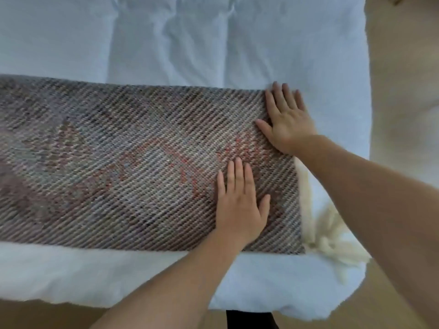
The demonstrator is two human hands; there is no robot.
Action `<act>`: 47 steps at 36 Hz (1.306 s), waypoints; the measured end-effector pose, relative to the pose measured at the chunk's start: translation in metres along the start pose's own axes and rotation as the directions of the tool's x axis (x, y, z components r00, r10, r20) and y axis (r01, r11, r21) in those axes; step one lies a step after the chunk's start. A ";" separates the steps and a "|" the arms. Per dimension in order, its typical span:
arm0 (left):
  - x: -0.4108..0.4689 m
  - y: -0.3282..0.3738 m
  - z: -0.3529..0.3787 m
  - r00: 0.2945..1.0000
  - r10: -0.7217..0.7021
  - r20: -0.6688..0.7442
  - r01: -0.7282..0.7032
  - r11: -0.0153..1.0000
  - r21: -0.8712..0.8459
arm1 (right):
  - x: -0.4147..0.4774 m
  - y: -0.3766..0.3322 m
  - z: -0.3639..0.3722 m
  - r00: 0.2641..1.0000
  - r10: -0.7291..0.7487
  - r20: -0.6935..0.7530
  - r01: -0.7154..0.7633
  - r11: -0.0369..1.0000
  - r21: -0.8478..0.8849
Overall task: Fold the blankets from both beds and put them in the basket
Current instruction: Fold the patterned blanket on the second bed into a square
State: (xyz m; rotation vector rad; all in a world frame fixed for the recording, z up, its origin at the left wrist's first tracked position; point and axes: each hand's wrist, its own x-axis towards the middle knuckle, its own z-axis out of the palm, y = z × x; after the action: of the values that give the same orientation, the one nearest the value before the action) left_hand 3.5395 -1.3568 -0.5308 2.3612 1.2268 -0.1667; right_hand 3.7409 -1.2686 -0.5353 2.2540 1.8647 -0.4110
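A woven blanket [123, 162] with diagonal grey, brown and reddish stripes lies flat as a long folded band across the white bed [178, 51]. Its cream fringe [332, 236] sticks out at the right end. My left hand [240, 205] rests flat on the blanket near its right end, fingers together and pointing away from me. My right hand [287, 122] lies flat on the blanket's far right corner, fingers spread. Neither hand grips the cloth. No basket is in view.
The white duvet reaches the bed's near edge [95, 281] and right edge. Wooden floor [403, 67] shows to the right of the bed and along the bottom. A dark patch [249, 319] shows at the bottom middle, below the bed edge.
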 end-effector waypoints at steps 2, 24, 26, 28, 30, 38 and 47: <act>-0.003 0.034 0.014 0.999 0.009 0.034 -0.009 1.000 -0.006 | -0.004 0.020 0.002 1.000 0.006 0.016 -0.007 1.000 0.030; -0.012 0.079 -0.043 0.936 -0.245 0.254 0.285 0.949 -0.136 | 0.020 0.021 -0.074 0.978 0.196 0.073 -0.206 0.845 0.493; -0.019 0.068 -0.064 0.916 -0.314 0.251 0.362 0.915 -0.177 | 0.013 0.015 -0.090 0.978 0.191 0.085 -0.207 0.832 0.515; -0.029 0.057 -0.084 0.901 -0.369 0.228 0.412 0.892 -0.185 | 0.005 0.007 -0.111 0.977 0.201 0.073 -0.207 0.799 0.565; -0.044 0.046 -0.107 0.888 -0.405 0.216 0.444 0.877 -0.184 | -0.004 -0.006 -0.134 0.976 0.205 0.077 -0.207 0.752 0.626; -0.115 -0.008 -0.191 0.866 -0.500 0.016 0.472 0.807 -0.354 | -0.045 -0.085 -0.232 0.974 0.178 0.137 -0.218 0.592 0.776; -0.190 -0.068 -0.265 0.850 -0.505 -0.150 0.424 0.825 -0.373 | -0.076 -0.185 -0.322 0.987 0.137 0.080 -0.144 0.573 0.807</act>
State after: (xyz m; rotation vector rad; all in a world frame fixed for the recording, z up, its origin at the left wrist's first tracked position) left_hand 3.3446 -1.3429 -0.2609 1.7934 1.7912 0.1696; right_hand 3.5760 -1.2014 -0.2005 2.8812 1.6323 -1.5233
